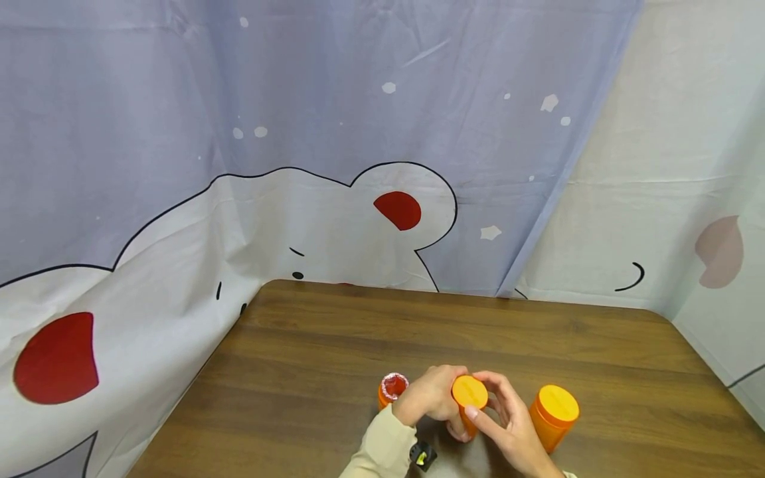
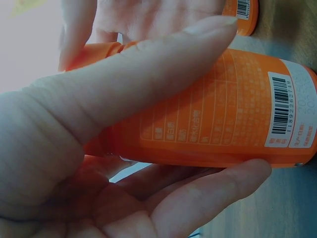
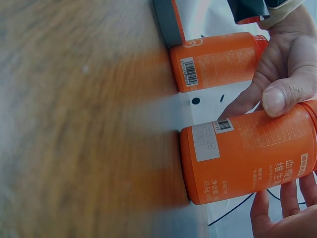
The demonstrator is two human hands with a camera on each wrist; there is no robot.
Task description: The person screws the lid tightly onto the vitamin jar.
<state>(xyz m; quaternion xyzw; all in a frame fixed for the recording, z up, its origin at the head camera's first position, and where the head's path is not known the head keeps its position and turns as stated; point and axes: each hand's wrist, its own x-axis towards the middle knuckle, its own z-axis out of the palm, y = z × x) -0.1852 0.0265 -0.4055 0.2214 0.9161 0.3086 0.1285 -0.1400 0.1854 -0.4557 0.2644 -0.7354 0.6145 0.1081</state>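
Note:
An orange bottle with a yellow cap (image 1: 469, 392) stands between my two hands, its printed label and barcode (image 2: 281, 109) showing in the left wrist view. My left hand (image 1: 431, 397) grips the bottle's body (image 3: 237, 153), thumb on one side and fingers on the other. At the top, my right hand (image 1: 512, 431) holds the cap's rim between thumb and fingers. In the right wrist view the base is close to the wooden surface; whether it touches is unclear.
Left of my left hand stands an uncapped orange bottle (image 1: 394, 386) with torn foil around its mouth. A capped orange bottle (image 1: 558, 406) is just right of my right hand. The wooden table (image 1: 335, 338) meets a printed curtain (image 1: 299, 219) behind.

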